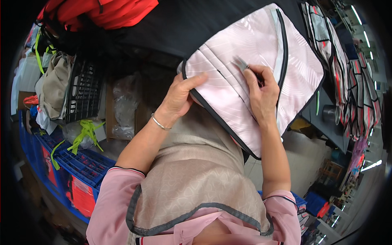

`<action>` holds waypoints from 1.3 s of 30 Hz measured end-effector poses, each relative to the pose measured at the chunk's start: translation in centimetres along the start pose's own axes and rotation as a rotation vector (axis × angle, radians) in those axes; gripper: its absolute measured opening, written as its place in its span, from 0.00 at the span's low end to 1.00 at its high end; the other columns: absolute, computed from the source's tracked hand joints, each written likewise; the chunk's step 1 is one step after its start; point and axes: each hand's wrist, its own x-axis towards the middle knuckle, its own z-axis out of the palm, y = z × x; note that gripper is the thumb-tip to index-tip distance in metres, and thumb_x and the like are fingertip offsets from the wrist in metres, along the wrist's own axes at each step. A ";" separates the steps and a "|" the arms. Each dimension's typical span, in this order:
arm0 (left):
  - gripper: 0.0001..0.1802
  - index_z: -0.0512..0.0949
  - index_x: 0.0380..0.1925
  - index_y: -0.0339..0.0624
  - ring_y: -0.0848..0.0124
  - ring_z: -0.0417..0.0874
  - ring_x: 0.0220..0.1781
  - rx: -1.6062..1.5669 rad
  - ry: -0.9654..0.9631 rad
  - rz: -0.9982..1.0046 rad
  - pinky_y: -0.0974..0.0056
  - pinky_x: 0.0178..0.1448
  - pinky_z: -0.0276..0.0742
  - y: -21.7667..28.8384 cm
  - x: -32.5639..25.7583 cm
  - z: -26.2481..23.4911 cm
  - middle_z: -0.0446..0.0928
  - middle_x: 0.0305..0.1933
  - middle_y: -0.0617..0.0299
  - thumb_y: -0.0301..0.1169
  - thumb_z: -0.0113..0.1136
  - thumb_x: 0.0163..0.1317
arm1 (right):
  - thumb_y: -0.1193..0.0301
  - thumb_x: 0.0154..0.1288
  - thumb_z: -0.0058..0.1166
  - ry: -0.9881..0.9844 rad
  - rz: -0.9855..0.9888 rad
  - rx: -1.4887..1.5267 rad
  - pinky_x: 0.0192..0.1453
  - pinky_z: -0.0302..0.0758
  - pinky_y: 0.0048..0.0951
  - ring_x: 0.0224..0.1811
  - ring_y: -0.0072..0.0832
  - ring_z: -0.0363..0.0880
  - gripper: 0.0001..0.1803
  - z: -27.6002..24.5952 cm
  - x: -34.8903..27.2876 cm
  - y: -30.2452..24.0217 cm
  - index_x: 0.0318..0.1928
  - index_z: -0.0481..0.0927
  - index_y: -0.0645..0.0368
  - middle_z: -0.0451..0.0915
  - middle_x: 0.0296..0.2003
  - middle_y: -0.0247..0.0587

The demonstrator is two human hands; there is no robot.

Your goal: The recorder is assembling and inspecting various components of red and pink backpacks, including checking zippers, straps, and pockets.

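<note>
A pale pink patterned fabric piece point(234, 36) with black bound edges lies tilted in front of me, partly on the dark table. Two seams cross its left part, and a black zipper point(284, 45) on a whitish strip runs along its right part. Closed on its left edge is my left hand point(179, 94), thumb on top and the fingers hidden beneath. My right hand point(263, 92) is over the middle of the piece, fingers wrapped round thread snips point(240, 63). The metal blades point up and left, slightly blurred, close above the fabric.
Red fabric point(110, 14) is heaped at the far left of the dark table point(175, 24). To the left stand a black crate point(85, 90), a cardboard box with clear plastic and blue crates point(87, 163). Striped bound pieces point(347, 77) and a metal cup point(330, 113) are at right.
</note>
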 end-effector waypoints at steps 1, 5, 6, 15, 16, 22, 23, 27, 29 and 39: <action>0.22 0.73 0.56 0.37 0.68 0.81 0.52 -0.032 0.023 0.018 0.61 0.58 0.78 -0.2 -0.7 0.3 0.80 0.51 0.58 0.30 0.65 0.63 | 0.72 0.67 0.60 0.021 0.084 0.162 0.38 0.72 0.23 0.32 0.20 0.75 0.08 0.4 0.0 1.5 0.41 0.80 0.64 0.81 0.33 0.37; 0.25 0.70 0.59 0.36 0.70 0.79 0.55 -0.011 0.132 0.121 0.63 0.61 0.73 -4.1 -5.7 1.5 0.78 0.54 0.59 0.38 0.61 0.67 | 0.69 0.70 0.58 0.081 0.180 0.417 0.41 0.70 0.18 0.35 0.15 0.72 0.10 2.1 -0.9 4.2 0.45 0.79 0.63 0.79 0.33 0.30; 0.26 0.69 0.60 0.38 0.70 0.78 0.56 -0.017 0.230 0.182 0.64 0.61 0.72 -4.9 -6.4 2.4 0.78 0.55 0.60 0.41 0.60 0.68 | 0.69 0.70 0.58 0.087 0.188 0.422 0.41 0.70 0.18 0.35 0.15 0.72 0.10 2.4 -1.0 4.2 0.45 0.79 0.63 0.79 0.33 0.30; 0.37 0.63 0.65 0.32 0.71 0.71 0.63 -0.036 0.138 -0.040 0.64 0.68 0.67 -6.7 -2.2 3.9 0.69 0.64 0.59 0.42 0.66 0.64 | 0.74 0.67 0.59 0.070 0.185 0.388 0.41 0.72 0.19 0.35 0.16 0.75 0.08 0.4 -1.8 1.8 0.43 0.79 0.65 0.80 0.33 0.33; 0.37 0.63 0.65 0.33 0.71 0.71 0.63 -0.038 0.109 0.021 0.64 0.68 0.67 -6.5 -2.3 4.1 0.70 0.63 0.59 0.44 0.66 0.64 | 0.75 0.67 0.59 0.062 0.182 0.342 0.41 0.72 0.19 0.36 0.16 0.75 0.08 -1.0 -2.6 0.8 0.43 0.79 0.65 0.80 0.33 0.33; 0.38 0.66 0.63 0.36 0.67 0.72 0.64 -0.020 0.091 -0.022 0.58 0.68 0.68 -6.5 -2.4 4.3 0.71 0.62 0.57 0.53 0.61 0.64 | 0.76 0.55 0.68 0.026 -0.235 -0.173 0.36 0.73 0.26 0.32 0.29 0.76 0.14 -3.2 -6.1 0.2 0.42 0.81 0.64 0.80 0.32 0.40; 0.38 0.66 0.63 0.36 0.67 0.72 0.64 -0.019 0.090 -0.023 0.58 0.68 0.68 -6.5 -2.4 4.2 0.71 0.62 0.57 0.53 0.61 0.64 | 0.77 0.54 0.69 0.024 -0.294 -0.205 0.35 0.72 0.26 0.32 0.29 0.75 0.15 -3.0 -6.2 0.3 0.43 0.82 0.63 0.79 0.33 0.40; 0.36 0.63 0.65 0.41 0.71 0.71 0.63 -0.095 0.088 -0.045 0.62 0.67 0.68 -6.6 -2.5 4.0 0.71 0.60 0.61 0.48 0.64 0.65 | 0.77 0.53 0.69 0.039 -0.346 -0.255 0.38 0.73 0.30 0.35 0.34 0.76 0.15 -2.6 -5.8 0.3 0.42 0.82 0.63 0.80 0.34 0.42; 0.36 0.63 0.65 0.41 0.72 0.71 0.63 -0.100 0.092 -0.044 0.62 0.67 0.68 -6.6 -2.5 4.0 0.71 0.60 0.61 0.48 0.64 0.65 | 0.77 0.53 0.69 0.046 -0.339 -0.269 0.40 0.73 0.32 0.35 0.35 0.76 0.15 -2.4 -5.8 0.6 0.42 0.82 0.62 0.80 0.34 0.42; 0.36 0.64 0.64 0.40 0.70 0.72 0.63 -0.122 0.080 -0.101 0.61 0.67 0.69 -6.3 -2.5 3.9 0.71 0.61 0.59 0.48 0.64 0.64 | 0.74 0.52 0.69 0.099 -0.340 -0.273 0.37 0.73 0.32 0.33 0.33 0.77 0.13 -1.9 -5.7 1.0 0.39 0.82 0.61 0.80 0.30 0.38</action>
